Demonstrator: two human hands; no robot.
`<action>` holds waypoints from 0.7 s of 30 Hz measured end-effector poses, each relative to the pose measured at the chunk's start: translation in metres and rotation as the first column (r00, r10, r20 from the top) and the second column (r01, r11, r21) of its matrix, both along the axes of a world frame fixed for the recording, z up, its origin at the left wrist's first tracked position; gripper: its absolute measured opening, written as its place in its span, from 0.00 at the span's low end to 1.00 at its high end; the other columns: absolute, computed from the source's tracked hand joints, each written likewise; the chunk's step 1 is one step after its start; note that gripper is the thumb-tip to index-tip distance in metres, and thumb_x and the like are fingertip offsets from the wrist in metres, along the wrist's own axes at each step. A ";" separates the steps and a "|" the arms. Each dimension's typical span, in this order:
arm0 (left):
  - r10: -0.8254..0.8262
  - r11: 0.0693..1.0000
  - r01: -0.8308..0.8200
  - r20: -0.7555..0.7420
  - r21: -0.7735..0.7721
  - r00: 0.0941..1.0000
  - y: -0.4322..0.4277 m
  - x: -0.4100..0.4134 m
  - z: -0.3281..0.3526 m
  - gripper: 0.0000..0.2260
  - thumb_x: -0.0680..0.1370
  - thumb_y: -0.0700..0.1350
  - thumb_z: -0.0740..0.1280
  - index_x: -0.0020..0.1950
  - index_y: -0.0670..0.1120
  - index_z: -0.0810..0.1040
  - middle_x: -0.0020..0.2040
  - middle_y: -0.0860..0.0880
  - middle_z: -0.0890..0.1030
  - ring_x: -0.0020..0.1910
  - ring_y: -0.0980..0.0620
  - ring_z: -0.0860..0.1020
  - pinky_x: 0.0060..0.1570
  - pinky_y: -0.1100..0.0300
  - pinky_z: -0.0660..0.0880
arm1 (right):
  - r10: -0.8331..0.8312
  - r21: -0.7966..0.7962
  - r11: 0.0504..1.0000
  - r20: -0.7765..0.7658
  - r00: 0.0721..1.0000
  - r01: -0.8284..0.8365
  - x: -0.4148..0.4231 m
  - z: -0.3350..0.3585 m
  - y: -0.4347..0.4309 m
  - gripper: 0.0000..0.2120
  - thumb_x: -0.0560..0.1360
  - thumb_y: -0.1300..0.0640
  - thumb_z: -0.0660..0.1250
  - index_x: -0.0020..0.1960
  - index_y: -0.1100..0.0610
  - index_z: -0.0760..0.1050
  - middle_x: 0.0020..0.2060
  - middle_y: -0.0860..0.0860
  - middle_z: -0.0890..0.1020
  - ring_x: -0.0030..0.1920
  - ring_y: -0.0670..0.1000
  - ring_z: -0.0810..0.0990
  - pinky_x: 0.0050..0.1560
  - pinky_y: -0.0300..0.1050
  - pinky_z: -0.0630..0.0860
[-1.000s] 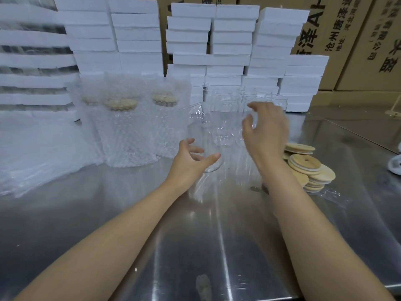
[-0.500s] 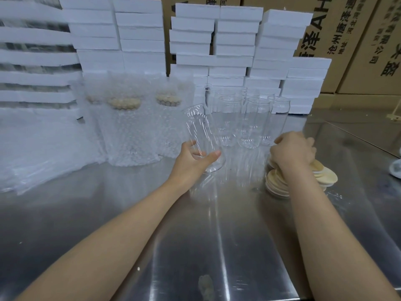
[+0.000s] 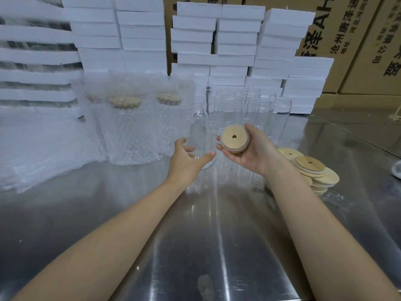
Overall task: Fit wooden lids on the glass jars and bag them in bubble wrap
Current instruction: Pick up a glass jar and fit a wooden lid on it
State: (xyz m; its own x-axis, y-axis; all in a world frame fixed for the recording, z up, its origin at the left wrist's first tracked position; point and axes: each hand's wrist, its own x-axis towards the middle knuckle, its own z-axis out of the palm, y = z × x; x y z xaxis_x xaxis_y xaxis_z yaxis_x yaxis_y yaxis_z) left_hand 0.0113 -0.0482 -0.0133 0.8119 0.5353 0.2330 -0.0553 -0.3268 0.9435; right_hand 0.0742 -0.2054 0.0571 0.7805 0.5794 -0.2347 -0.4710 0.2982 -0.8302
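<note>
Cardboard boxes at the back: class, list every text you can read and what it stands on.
"AH": left cardboard box, large print.
"沧州唐泽通": same box, smaller line.
"地址": same box, beneath.
Cropped, unreadable characters: right cardboard box.
None: wooden lid, glass jars.

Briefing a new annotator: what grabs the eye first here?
Dead centre, the right hand holds a round wooden lid with a small hole, next to the clear glass jar that the left hand holds. To the left stand bubble-wrapped jars with their lids already on. A pile of spare lids lies on the steel table to the right, with white boxes stacked behind.
</note>
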 end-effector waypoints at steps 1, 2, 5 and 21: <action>0.004 1.000 -0.004 0.004 -0.006 1.000 0.000 0.000 0.000 0.41 0.69 0.55 0.77 0.74 0.48 0.58 0.60 0.51 0.74 0.57 0.54 0.76 0.49 0.64 0.71 | 0.020 0.009 1.000 -0.004 1.000 -0.020 -0.001 0.000 0.001 0.26 0.83 0.43 0.50 0.58 0.63 0.75 0.49 0.61 0.84 0.47 0.60 0.83 0.40 0.45 0.82; 0.007 1.000 -0.007 0.006 -0.010 1.000 0.001 0.000 0.000 0.41 0.68 0.55 0.77 0.74 0.47 0.58 0.60 0.50 0.74 0.58 0.53 0.76 0.52 0.62 0.71 | 0.033 0.018 0.999 -0.001 0.999 -0.033 -0.003 0.001 0.002 0.25 0.83 0.44 0.50 0.56 0.63 0.75 0.49 0.62 0.84 0.48 0.61 0.83 0.42 0.45 0.82; 0.008 1.000 -0.008 0.004 -0.015 1.000 0.000 -0.001 0.001 0.42 0.68 0.56 0.76 0.74 0.47 0.58 0.60 0.50 0.73 0.58 0.53 0.75 0.52 0.61 0.70 | 0.025 0.099 0.995 -0.014 1.000 -0.024 -0.004 0.002 0.001 0.23 0.82 0.46 0.56 0.57 0.66 0.74 0.54 0.67 0.81 0.50 0.64 0.82 0.49 0.51 0.82; -0.032 0.999 0.032 -0.003 0.006 0.999 -0.001 -0.004 0.002 0.42 0.67 0.53 0.78 0.74 0.50 0.59 0.62 0.52 0.72 0.60 0.54 0.73 0.54 0.62 0.69 | -0.280 0.185 0.866 0.949 0.143 0.465 -0.012 -0.008 0.013 0.38 0.65 0.59 0.79 0.69 0.41 0.67 0.64 0.44 0.71 0.66 0.41 0.70 0.66 0.37 0.68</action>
